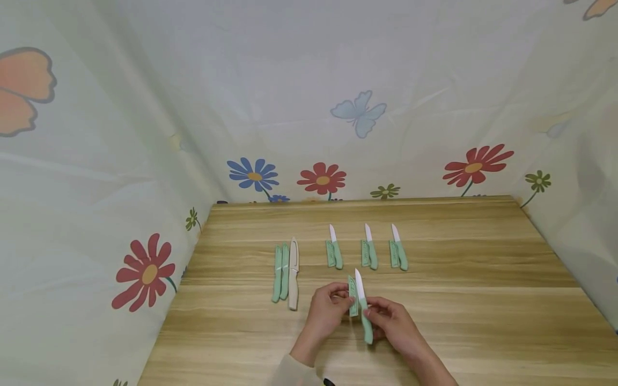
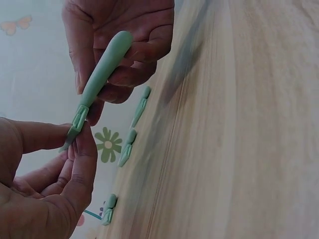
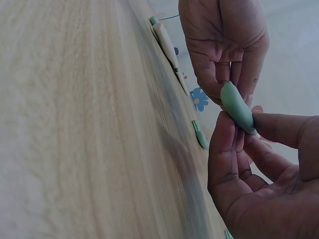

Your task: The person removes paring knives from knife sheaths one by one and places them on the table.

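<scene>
My right hand [image 1: 390, 320] grips the green handle of a small white-bladed knife [image 1: 360, 287], held just above the wooden table [image 1: 483, 300] near its front middle. My left hand [image 1: 329, 310] pinches a green sheath [image 1: 352, 301] that lies along the left side of the bare blade. In the left wrist view the right hand [image 2: 124, 40] is curled round the handle [image 2: 104, 67], while the left hand [image 2: 45, 189] pinches the green piece [image 2: 74, 130] at its lower end. The right wrist view shows the handle's butt [image 3: 237, 107] held in the right hand [image 3: 259, 184], with the left hand [image 3: 224, 45] behind.
Three bare knives, each with a green sheath beside it, lie in a row behind the hands [image 1: 333, 253] [image 1: 369, 253] [image 1: 398, 254]. Two green sheathed knives [image 1: 280, 271] and a beige one [image 1: 293, 273] lie to the left. Flowered cloth [image 1: 145, 161] walls the table on three sides.
</scene>
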{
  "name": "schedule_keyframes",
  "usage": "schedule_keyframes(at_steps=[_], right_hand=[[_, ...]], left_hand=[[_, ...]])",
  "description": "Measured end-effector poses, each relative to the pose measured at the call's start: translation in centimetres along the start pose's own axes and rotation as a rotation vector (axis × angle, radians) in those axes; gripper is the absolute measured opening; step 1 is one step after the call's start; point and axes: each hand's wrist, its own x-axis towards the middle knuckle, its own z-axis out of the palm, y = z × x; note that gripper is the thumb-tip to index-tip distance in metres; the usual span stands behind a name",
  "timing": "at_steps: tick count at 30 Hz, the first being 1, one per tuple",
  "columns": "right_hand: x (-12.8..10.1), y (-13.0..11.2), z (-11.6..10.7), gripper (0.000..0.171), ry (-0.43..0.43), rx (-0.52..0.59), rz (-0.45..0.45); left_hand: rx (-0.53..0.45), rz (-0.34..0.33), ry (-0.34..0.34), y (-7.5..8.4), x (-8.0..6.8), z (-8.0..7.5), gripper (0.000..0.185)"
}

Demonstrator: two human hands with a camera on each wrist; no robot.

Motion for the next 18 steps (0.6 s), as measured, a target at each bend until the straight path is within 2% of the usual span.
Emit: schedule_keyframes(at_steps=[18], right_hand=[[0.56, -0.30, 0.38, 0.040, 0.154, -0.021, 0.036]], left_hand=[[-0.005, 0.002, 0.006, 0.22, -0.31, 0.63, 0.027]])
